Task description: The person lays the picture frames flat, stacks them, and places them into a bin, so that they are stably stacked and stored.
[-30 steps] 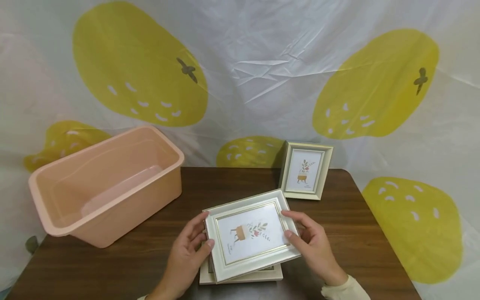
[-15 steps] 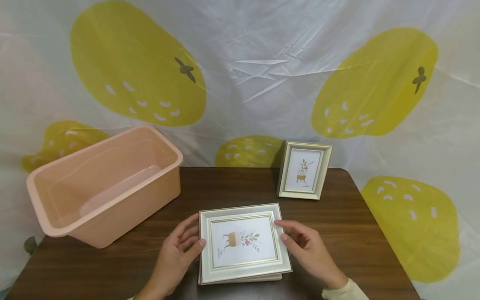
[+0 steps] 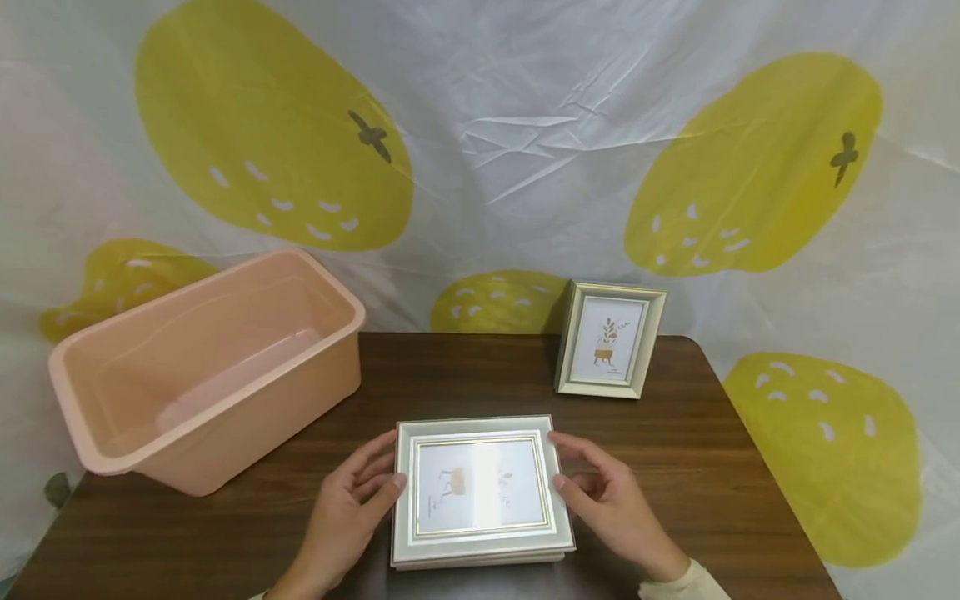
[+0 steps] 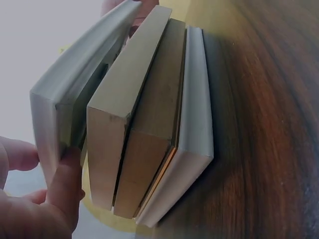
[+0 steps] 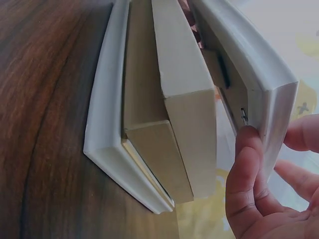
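A silvery-white picture frame (image 3: 480, 542) lies face up and sideways over a stack of frames, glare crossing its plant print. My left hand (image 3: 348, 500) pinches its left edge, thumb on the front and fingers behind. On the opposite edge my right hand (image 3: 618, 508) pinches it in the same way. Both wrist views show a gap between this top frame (image 4: 82, 64) and the stacked frames (image 4: 129, 99) under it. In the right wrist view, fingers (image 5: 244, 169) curl under its back, where a small metal clip shows.
A smaller cream picture frame (image 3: 651, 342) stands upright at the back of the dark wooden table (image 3: 712, 483). At the left is a pink plastic tub (image 3: 277, 425) with nothing visible inside. Behind the table hangs a white cloth (image 3: 525, 208) printed with yellow fruit.
Both hands have brought the held frame down and slightly left, over the stack. Its tilt has straightened, so it now lines up nearly with the frames below.
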The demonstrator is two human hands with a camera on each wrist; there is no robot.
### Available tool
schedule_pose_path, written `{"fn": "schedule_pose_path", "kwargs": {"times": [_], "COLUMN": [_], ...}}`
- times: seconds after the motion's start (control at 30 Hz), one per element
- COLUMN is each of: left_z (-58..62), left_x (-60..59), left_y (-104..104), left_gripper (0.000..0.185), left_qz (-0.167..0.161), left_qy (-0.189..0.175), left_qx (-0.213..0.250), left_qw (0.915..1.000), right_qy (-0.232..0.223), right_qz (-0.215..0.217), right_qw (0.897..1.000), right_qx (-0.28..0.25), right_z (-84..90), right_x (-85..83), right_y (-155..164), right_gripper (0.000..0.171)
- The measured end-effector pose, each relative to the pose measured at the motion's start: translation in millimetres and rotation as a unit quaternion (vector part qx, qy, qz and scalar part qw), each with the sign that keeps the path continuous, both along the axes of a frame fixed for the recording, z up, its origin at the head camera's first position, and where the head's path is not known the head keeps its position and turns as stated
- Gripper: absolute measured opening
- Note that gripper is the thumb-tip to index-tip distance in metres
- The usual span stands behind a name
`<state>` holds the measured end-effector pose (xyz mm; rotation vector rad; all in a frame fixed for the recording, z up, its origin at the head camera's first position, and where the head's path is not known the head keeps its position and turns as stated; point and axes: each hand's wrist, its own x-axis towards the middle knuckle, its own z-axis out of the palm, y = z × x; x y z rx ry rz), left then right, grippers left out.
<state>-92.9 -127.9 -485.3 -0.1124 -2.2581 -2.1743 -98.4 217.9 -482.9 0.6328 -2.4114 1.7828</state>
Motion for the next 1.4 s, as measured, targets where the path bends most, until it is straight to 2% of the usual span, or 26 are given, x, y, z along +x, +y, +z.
{"fn": "schedule_pose_path", "kwargs": {"times": [0.13,0.3,0.57,0.8,0.97,1.3,1.4], "left_z": [-1.2,-3.0,-6.7,-3.8,-2.8,-4.0,-4.9], "left_x": [-0.3,0.6,0.9,-1.3,-3.1,-3.9,-3.5], "left_y": [-1.8,-4.1,-4.7,-2.1,-0.5,0.7,1.2], "left_gripper": [0.051,0.049,0.047,0.047,0.048,0.048,0.048], "left_qz": [0.014,0.025,0.029,0.037,0.032,0.043,0.04], "left_qy": [0.005,-0.006,-0.02,-0.015,-0.007,-0.017,-0.012], "left_qx": [-0.037,-0.077,-0.102,-0.138,-0.137,-0.174,-0.173], "left_qw": [0.9992,0.9967,0.9942,0.9897,0.99,0.9836,0.9841], "right_qy": [-0.013,-0.034,-0.059,-0.037,-0.008,-0.005,-0.005], "right_qz": [-0.003,-0.012,-0.036,-0.04,-0.038,-0.032,-0.034], "right_qw": [1.0,0.999,0.997,0.997,0.996,0.992,0.992], "right_qx": [0.003,0.017,0.036,0.052,0.075,0.118,0.124], "right_z": [-2.2,-4.1,-3.7,-2.8,-3.3,-8.8,-8.7], "right_x": [0.0,0.2,1.5,2.9,1.0,-1.4,-1.5], "right_y": [-1.7,-3.4,-4.0,-2.6,-0.1,4.1,5.1], "right_gripper": [0.047,0.046,0.046,0.046,0.045,0.05,0.05]}}
